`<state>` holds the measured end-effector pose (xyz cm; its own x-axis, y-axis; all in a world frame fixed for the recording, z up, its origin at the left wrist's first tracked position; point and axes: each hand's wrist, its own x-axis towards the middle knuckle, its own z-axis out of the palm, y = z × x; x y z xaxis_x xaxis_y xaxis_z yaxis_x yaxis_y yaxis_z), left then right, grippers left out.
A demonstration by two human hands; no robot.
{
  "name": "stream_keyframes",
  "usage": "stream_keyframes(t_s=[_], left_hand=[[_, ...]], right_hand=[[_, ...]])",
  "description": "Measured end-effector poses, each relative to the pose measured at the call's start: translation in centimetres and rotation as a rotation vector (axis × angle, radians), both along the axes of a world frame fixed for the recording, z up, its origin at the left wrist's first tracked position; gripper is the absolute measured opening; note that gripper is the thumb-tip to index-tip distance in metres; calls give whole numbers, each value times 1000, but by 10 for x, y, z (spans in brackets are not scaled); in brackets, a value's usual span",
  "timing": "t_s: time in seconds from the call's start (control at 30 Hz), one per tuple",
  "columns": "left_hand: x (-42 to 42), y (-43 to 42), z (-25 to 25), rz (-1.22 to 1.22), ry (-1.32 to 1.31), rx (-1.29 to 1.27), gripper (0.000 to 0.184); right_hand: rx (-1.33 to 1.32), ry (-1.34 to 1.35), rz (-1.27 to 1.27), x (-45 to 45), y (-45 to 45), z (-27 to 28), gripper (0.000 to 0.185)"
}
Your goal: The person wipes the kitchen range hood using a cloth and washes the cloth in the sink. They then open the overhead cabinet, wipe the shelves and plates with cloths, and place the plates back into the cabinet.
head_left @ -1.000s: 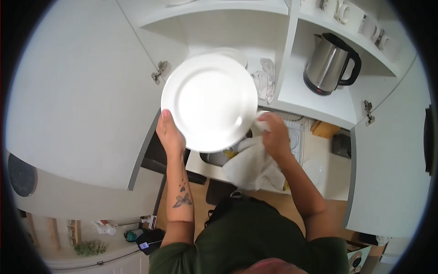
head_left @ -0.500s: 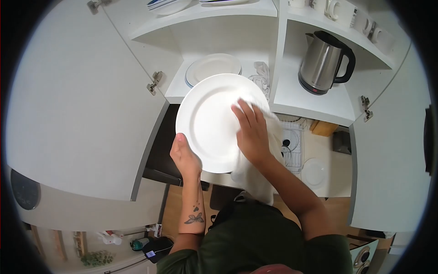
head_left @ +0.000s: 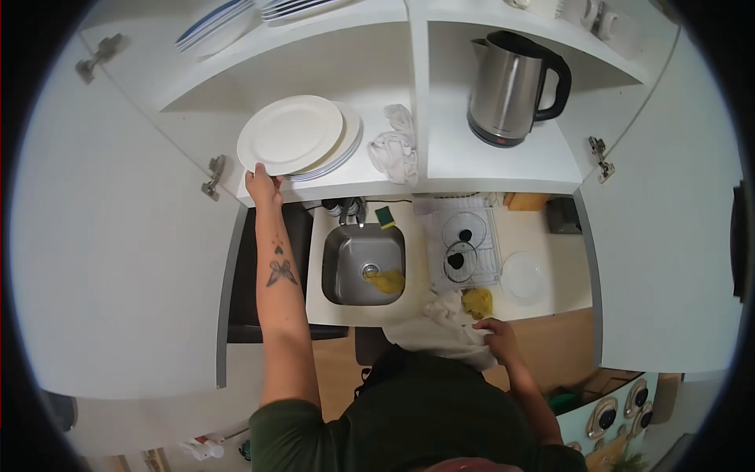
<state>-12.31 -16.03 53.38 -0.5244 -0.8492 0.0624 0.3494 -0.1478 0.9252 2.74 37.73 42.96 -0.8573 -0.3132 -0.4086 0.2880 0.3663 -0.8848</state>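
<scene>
My left hand (head_left: 266, 186) grips the near rim of a round white plate (head_left: 291, 135), thumb on top. The plate is over a stack of plates (head_left: 346, 149) on the cupboard's lower shelf, shifted to the left of them; whether it rests on them I cannot tell. Down at the counter's front edge, my right hand (head_left: 497, 337) has its fingers closed on a white cloth (head_left: 440, 338), which hangs over the edge in front of my body. A crumpled white cloth (head_left: 393, 149) lies on the shelf to the right of the stack.
An electric kettle (head_left: 511, 90) stands in the right compartment, with mugs (head_left: 582, 12) above it. Below are a steel sink (head_left: 364, 263), a sponge (head_left: 384, 218), a dish rack (head_left: 487, 244) with lids, a yellow cloth (head_left: 477, 302) and another plate (head_left: 525, 278). Open cupboard doors (head_left: 134, 259) flank both sides.
My left hand has carried the plate up and forward from in front of me to the shelf stack. My right hand has left the plate and dropped with the cloth to the counter edge.
</scene>
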Motion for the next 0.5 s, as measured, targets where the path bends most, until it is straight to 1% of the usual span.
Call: stream_keyframes(t_s=[0.03, 0.07, 0.1, 0.17, 0.2, 0.23, 0.27, 0.3, 0.33, 0.37, 0.4, 0.43, 0.47, 0.5], left_hand=[[-15, -5, -5, -4, -52, -10, 25], [-24, -8, -10, -8, -109, -19, 25], [-31, -11, -16, -20, -119, -18, 25], [-40, -20, -27, 2, -239, -101, 25], [-39, -33, -27, 34, -475, -269, 28], [-35, -42, -28, 74, -764, -573, 38], [-39, -64, -42, 148, -964, -881, 47], [-48, -110, -71, 158, -1089, -1254, 51], [-45, -121, -72, -16, -1076, -1340, 52], [-54, -170, -95, -100, -991, -1782, 51], [-46, -107, -64, 70, -940, -897, 52], [-44, -91, -55, 68, -869, -703, 54], [-42, -90, -57, 87, -749, -655, 51], [-32, -86, -56, 15, -697, -616, 49]], right_hand=[[-21, -110, -111, 1, 7, 2, 37], [-74, -38, -150, 6, 15, -5, 36], [-72, -48, -163, 10, 23, -9, 36], [-24, -65, -186, 19, 39, -16, 40], [-106, -173, -262, 24, 46, -20, 42], [-99, -187, -263, 29, 55, -26, 43], [-86, -213, -279, 34, 66, -28, 44], [-32, -217, -287, 40, 71, -23, 45], [-149, -202, -296, 53, 82, -34, 44], [-205, -295, -334, 63, 93, -49, 43], [-271, -392, -416, 77, 99, -50, 44], [-345, -472, -477, 80, 101, -53, 46], [-344, -479, -508, 88, 105, -61, 46], [-366, -542, -574, 97, 109, -73, 47]])
